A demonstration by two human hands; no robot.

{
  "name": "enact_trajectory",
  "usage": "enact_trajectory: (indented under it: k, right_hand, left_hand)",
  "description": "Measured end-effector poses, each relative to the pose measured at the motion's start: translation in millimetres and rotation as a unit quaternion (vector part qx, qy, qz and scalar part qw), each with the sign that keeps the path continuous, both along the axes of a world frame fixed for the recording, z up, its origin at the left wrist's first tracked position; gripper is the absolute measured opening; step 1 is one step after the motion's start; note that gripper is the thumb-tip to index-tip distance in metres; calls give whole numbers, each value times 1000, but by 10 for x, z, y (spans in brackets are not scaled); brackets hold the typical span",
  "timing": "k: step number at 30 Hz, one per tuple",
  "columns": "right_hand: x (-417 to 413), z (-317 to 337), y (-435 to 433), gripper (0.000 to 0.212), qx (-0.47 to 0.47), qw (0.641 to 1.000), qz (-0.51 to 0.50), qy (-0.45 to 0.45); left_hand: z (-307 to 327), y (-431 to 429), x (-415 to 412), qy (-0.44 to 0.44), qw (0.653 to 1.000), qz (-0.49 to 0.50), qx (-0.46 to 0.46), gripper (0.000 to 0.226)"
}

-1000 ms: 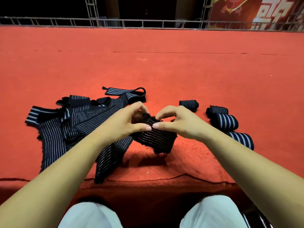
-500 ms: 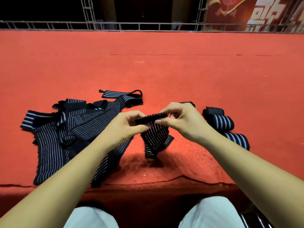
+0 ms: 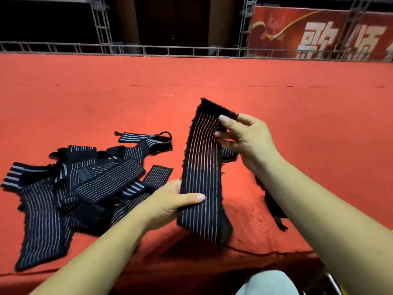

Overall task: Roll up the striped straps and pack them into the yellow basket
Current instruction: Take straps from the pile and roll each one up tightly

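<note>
The right hand (image 3: 246, 141) is pinching the dark upper end of a striped strap (image 3: 202, 177) between its thumb and fingertips (image 3: 228, 123), holding it up above the red carpet (image 3: 297, 103). The left hand (image 3: 168, 202) is gripping the same strap lower down, thumb lying flat across the striped front and the other fingers hiding behind it. The strap is hanging stretched between both hands, its lower end dangling past the carpet's near edge. A rolled strap (image 3: 230, 153) is peeking out just behind the right hand. A loose pile of straps (image 3: 85, 188) is lying on the carpet beside the left forearm. Far behind, beyond a metal truss rail (image 3: 148, 48), a red banner (image 3: 276, 24) is showing large pale characters, cut off and not surely readable.
</note>
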State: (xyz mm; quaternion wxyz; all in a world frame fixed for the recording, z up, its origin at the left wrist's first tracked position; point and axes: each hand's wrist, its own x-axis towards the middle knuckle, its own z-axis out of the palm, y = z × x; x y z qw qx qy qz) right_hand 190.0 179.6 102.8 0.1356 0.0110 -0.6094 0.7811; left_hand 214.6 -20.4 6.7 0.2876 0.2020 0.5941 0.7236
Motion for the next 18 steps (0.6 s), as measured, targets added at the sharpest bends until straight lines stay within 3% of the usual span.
enact_trajectory:
  k: [3,8,9,12,14,18]
  right_hand:
    - [-236,64,116,4,4,999,-33,13]
    - [-572,-127,155,6,65,997,-38,-19]
    - [-632,-208,145,7,80,996,-39,-30]
    - [-803,-516,137,8,132,988,-39,-63]
    - [-898,-712,138,6,156,983,-36,-90]
    - [-1102,-978,134,8,170,976,-44,-131]
  left_hand:
    - [21,45,0,-3,999,-29,-27,27]
    - [-286,156,-192,46,987,55,-141,12]
    - [-392,151,-248,108,971,67,-203,9]
    - [-680,107,-349,286,876,75,-381,19]
    - [-835,70,-335,321,862,79,-384,31]
    - [-1063,38,-327,338,873,137,-324,53]
